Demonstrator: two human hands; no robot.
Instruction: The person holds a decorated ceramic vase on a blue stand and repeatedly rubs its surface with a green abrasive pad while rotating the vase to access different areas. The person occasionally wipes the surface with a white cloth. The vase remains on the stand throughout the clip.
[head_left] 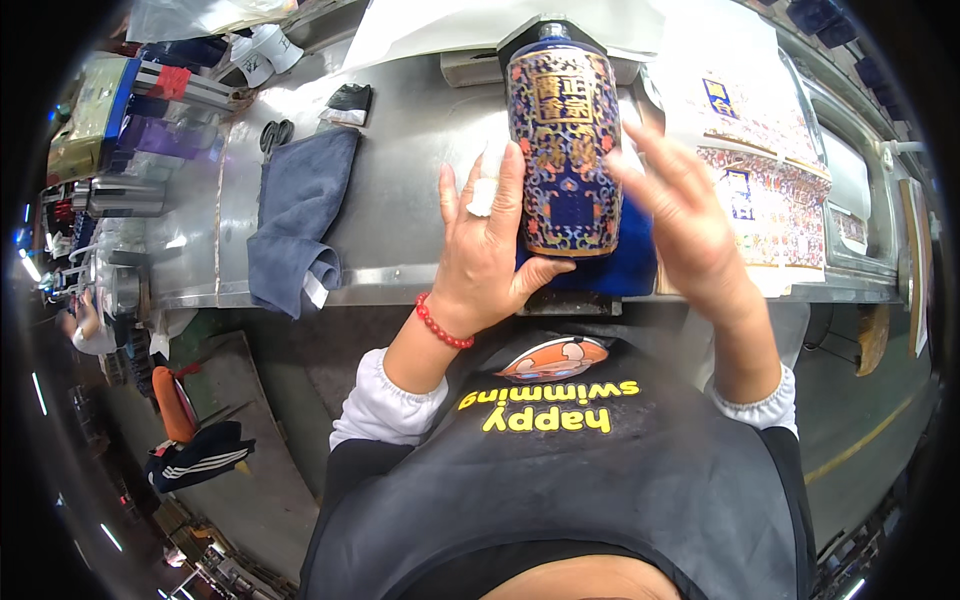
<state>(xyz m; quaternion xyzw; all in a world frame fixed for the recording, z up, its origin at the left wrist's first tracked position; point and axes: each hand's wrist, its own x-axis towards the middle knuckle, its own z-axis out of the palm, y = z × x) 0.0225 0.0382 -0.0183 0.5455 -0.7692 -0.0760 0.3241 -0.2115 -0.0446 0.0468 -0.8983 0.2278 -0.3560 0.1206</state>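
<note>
Smooth, dark apron (600, 500) is hanging nearest, at 6 o'clock. Left hand (483, 245), at 12, and blurred right hand (692, 225), at 2, are flanking a cylindrical, floral-patterned blue bottle (567, 195) at 1, each grip standing apart, right-hand contact unclear. Supporting base and flank together is probably steadying it best. Creased grey-blue cloth (302, 195) is resting at 10 on metal worktop (405, 140).
</note>
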